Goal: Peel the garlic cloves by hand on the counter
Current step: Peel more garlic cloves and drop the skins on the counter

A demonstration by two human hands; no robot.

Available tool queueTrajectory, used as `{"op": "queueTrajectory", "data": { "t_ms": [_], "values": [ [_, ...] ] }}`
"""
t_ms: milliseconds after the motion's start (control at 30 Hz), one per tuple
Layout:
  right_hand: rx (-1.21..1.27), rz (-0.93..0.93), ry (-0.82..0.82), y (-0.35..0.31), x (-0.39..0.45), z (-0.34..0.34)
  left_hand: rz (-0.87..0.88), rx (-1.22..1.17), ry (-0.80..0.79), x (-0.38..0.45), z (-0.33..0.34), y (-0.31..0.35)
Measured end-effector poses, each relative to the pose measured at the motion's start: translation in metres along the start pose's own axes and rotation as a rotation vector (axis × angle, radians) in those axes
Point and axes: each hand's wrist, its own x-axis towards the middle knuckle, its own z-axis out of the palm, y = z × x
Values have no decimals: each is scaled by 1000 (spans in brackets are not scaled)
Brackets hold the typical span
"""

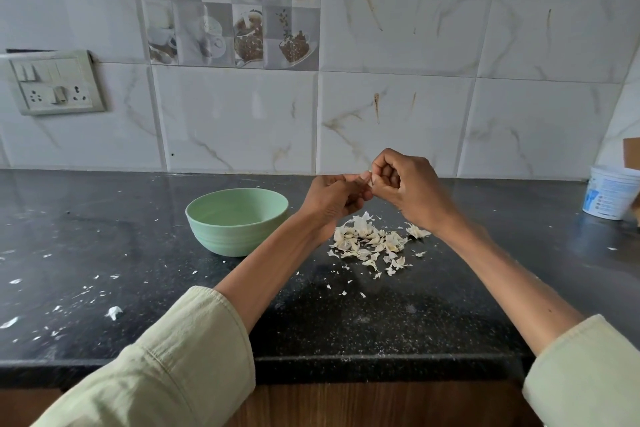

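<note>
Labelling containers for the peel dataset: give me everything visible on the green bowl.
The green bowl is pale mint, round, matte, plastic-looking, with faint ridges ringing its lower wall. It stands upright on the black counter, left of the pile of garlic skins. What shows of its inside looks empty. The left forearm passes close by its right side; contact cannot be told. Neither hand holds it.

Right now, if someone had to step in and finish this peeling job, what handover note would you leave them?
Left hand and right hand: raised above the counter, fingertips together pinching a garlic clove, mostly hidden.
Pile of garlic skins lies on the counter just below the hands.
Green bowl stands left of the pile; no cloves visible inside from this angle.
Done: plenty already peeled, judging by the skins.
Left: finish this clove; unpeeled ones not visible.
</note>
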Motion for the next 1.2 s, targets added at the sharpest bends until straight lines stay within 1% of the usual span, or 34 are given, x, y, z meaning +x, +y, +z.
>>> {"op": "queueTrajectory", "data": {
  "t_ms": [100,200,300,467,700,800,900,1000,1200],
  "values": [
    [-4,9,-59,2,-1,1,-21,-97,46,2,-2,3],
    [28,26,-76,2,-1,0,-4,-121,86,4,-8,6],
    [59,48,-97,4,-1,-5,3,-88,79,4,-9,6],
    [-10,107,-143,11,-2,-11,38,6,32,3,-7,6],
    [53,113,-272,12,-4,-13,23,23,24,3,-8,6],
    [60,91,-226,11,-3,-14,7,36,30,3,-7,6],
    [72,66,-92,8,-1,-13,10,69,33,4,-8,5],
    [94,59,5,6,0,-11,41,179,15,4,-7,2],
    [110,80,17,5,-1,-11,141,309,8,2,-4,-2]
  ]
}}
